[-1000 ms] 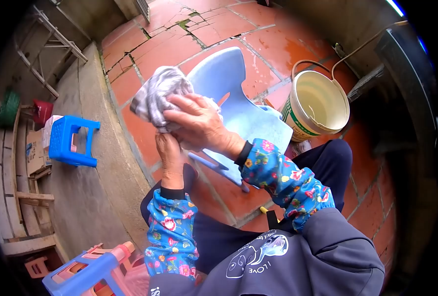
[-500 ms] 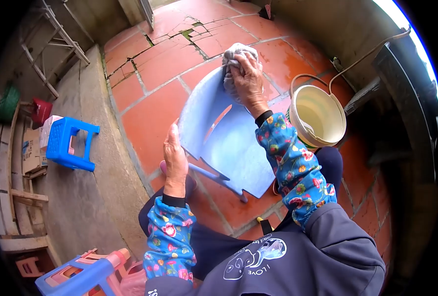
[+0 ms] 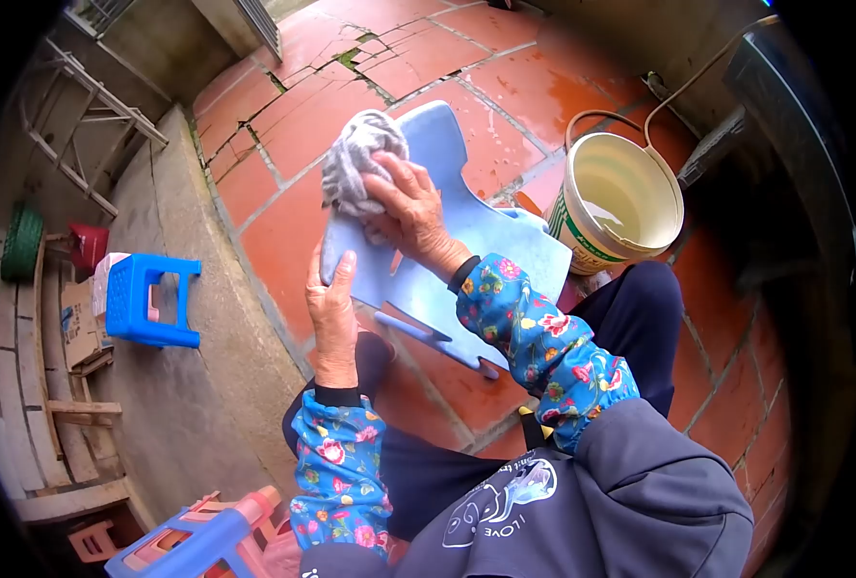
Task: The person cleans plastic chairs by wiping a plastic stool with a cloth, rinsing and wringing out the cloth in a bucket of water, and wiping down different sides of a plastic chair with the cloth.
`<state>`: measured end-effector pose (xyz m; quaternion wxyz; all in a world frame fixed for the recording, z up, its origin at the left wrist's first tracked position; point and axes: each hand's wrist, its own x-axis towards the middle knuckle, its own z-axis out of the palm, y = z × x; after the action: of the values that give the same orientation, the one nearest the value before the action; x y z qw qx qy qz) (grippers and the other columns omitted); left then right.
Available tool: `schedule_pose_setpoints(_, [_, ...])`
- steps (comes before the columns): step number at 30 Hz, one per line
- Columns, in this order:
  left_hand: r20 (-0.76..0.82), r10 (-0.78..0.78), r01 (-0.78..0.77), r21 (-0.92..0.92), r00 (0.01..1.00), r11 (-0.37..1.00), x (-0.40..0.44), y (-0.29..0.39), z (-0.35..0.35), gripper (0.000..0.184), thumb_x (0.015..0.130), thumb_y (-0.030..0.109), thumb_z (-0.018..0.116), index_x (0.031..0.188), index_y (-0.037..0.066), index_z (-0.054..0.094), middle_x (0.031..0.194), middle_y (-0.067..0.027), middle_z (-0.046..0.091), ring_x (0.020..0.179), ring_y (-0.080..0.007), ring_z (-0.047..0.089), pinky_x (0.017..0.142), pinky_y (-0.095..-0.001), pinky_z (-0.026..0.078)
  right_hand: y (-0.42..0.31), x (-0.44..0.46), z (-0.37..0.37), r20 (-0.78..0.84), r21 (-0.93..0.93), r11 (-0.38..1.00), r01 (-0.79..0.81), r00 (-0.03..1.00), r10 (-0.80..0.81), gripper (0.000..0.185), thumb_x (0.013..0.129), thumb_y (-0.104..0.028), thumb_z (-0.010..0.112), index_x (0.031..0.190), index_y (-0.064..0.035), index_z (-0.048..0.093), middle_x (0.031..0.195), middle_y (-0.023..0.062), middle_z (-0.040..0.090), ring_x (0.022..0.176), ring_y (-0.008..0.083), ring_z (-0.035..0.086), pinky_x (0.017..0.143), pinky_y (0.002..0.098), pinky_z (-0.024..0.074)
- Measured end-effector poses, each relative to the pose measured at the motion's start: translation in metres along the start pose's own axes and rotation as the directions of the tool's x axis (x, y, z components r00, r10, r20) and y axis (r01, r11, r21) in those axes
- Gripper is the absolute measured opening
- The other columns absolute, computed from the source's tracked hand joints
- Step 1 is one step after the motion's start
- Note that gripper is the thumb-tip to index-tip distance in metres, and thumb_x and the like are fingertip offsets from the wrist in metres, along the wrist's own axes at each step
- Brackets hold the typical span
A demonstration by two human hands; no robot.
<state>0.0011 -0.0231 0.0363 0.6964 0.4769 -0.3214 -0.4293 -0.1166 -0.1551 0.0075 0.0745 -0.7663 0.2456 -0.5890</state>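
A light blue plastic chair [image 3: 505, 241] lies tilted on the floor between my knees, its backrest away from me. My right hand [image 3: 416, 214] is closed on a bunched grey-white cloth [image 3: 365, 159] and presses it against the left part of the backrest's upper edge. Just below, my left hand [image 3: 331, 313] grips the backrest's left corner, thumb on the near face and the other fingers mostly hidden behind it. To the right of the chair stands a white bucket [image 3: 567, 217] holding cloudy water, with a hose hanging into or over it.
Red floor tiles [image 3: 283, 246] around me are wet in places, cracked at the far end. On the concrete ledge at left stand a blue stool [image 3: 153, 301] and a cardboard box [image 3: 81, 323]. Stacked plastic stools [image 3: 197, 539] sit at the lower left. A dark structure [image 3: 794, 144] borders the right.
My right hand and the cloth have moved left along the backrest's edge, from its right end towards my left hand. The chair has turned slightly, and the view has shifted a little.
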Motion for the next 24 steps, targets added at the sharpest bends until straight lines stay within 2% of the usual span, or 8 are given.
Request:
schedule_pose_setpoints(7, [0.027, -0.056, 0.057, -0.028, 0.998, 0.998, -0.004, 0.005, 0.001, 0.051, 0.085, 0.002, 0.065, 0.133, -0.003, 0.048, 0.120, -0.0116, 0.060, 0.106, -0.0179, 0.059, 0.098, -0.0313, 0.045, 0.044, -0.034, 0.021, -0.301, -0.193, 0.872, -0.449, 0.873, 0.383, 0.051, 0.087, -0.016, 0.064, 0.133, -0.0057, 0.044, 0.134, 0.0258, 0.046, 0.117, 0.0423, 0.047, 0.101, 0.0475, 0.0380])
schedule_pose_setpoints(9, [-0.007, -0.030, 0.030, 0.001, 1.000, 1.000, -0.006, 0.005, 0.002, 0.044, 0.089, 0.008, 0.064, 0.130, -0.002, 0.051, 0.116, -0.0095, 0.060, 0.102, -0.0155, 0.058, 0.092, -0.0295, 0.047, 0.044, -0.047, 0.036, -0.367, 0.137, 0.726, -0.674, 0.646, 0.669, 0.047, 0.090, -0.019, 0.060, 0.131, -0.0047, 0.043, 0.126, 0.0244, 0.049, 0.114, 0.0394, 0.050, 0.099, 0.0438, 0.0384])
schedule_pose_setpoints(11, [-0.023, -0.032, 0.032, 0.001, 0.999, 0.999, -0.005, 0.004, 0.003, 0.046, 0.090, 0.013, 0.067, 0.131, -0.002, 0.051, 0.118, -0.0097, 0.059, 0.103, -0.0154, 0.057, 0.092, -0.0295, 0.047, 0.026, -0.059, 0.039, -0.205, 0.385, 0.532, -0.754, 0.492, 0.846, 0.043, 0.093, -0.020, 0.056, 0.131, -0.0043, 0.043, 0.125, 0.0195, 0.050, 0.114, 0.0330, 0.051, 0.097, 0.0390, 0.0397])
schedule_pose_setpoints(15, [-0.001, 0.040, -0.040, 0.099, 0.999, 0.994, -0.005, -0.001, 0.003, 0.055, 0.093, 0.033, 0.064, 0.131, -0.003, 0.049, 0.120, -0.0113, 0.058, 0.106, -0.0168, 0.056, 0.094, -0.0307, 0.047, -0.054, -0.064, 0.029, -0.012, 0.459, 0.622, -0.634, 0.696, 0.718, 0.051, 0.089, -0.012, 0.058, 0.137, -0.0062, 0.043, 0.136, 0.0202, 0.044, 0.123, 0.0342, 0.046, 0.105, 0.0384, 0.0352])
schedule_pose_setpoints(17, [0.105, 0.084, -0.091, 0.066, 0.991, 0.994, 0.000, -0.005, -0.003, 0.061, 0.096, 0.044, 0.057, 0.132, -0.005, 0.048, 0.120, -0.0131, 0.059, 0.108, -0.0182, 0.057, 0.096, -0.0318, 0.046, -0.087, -0.065, 0.014, 0.041, 0.287, 0.778, -0.560, 0.818, 0.574, 0.051, 0.084, -0.008, 0.062, 0.133, -0.0065, 0.050, 0.137, 0.0199, 0.045, 0.124, 0.0374, 0.045, 0.108, 0.0417, 0.0311])
schedule_pose_setpoints(19, [0.131, -0.117, 0.097, 0.152, 0.985, 0.984, -0.004, -0.004, -0.021, 0.072, 0.096, 0.059, 0.047, 0.133, -0.003, 0.047, 0.126, -0.0122, 0.055, 0.116, -0.0190, 0.053, 0.094, -0.0345, 0.048, -0.104, -0.044, -0.003, 0.085, 0.381, 0.837, -0.392, 0.917, 0.391, 0.049, 0.079, -0.006, 0.066, 0.127, -0.0056, 0.055, 0.137, 0.0214, 0.045, 0.121, 0.0392, 0.046, 0.107, 0.0442, 0.0304])
schedule_pose_setpoints(21, [0.030, -0.044, 0.042, 0.061, 0.999, 0.997, -0.001, -0.020, -0.021, 0.074, 0.095, 0.061, 0.045, 0.134, -0.002, 0.046, 0.128, -0.0108, 0.054, 0.115, -0.0176, 0.053, 0.095, -0.0338, 0.047, -0.084, -0.017, -0.009, 0.092, 0.329, 0.909, -0.256, 0.967, 0.239, 0.050, 0.074, -0.007, 0.071, 0.122, -0.0069, 0.058, 0.129, 0.0214, 0.051, 0.113, 0.0404, 0.051, 0.096, 0.0436, 0.0404])
schedule_pose_setpoints(24, [0.058, -0.016, 0.015, 0.015, 0.998, 1.000, -0.005, 0.002, 0.002, 0.045, 0.095, 0.028, 0.063, 0.128, 0.001, 0.052, 0.119, -0.0083, 0.058, 0.106, -0.0169, 0.056, 0.094, -0.0323, 0.047, -0.037, 0.016, 0.001, -0.083, 0.167, 0.959, -0.230, 0.966, 0.246, 0.048, 0.075, -0.009, 0.072, 0.121, -0.0069, 0.059, 0.129, 0.0210, 0.052, 0.112, 0.0404, 0.051, 0.094, 0.0445, 0.0436])
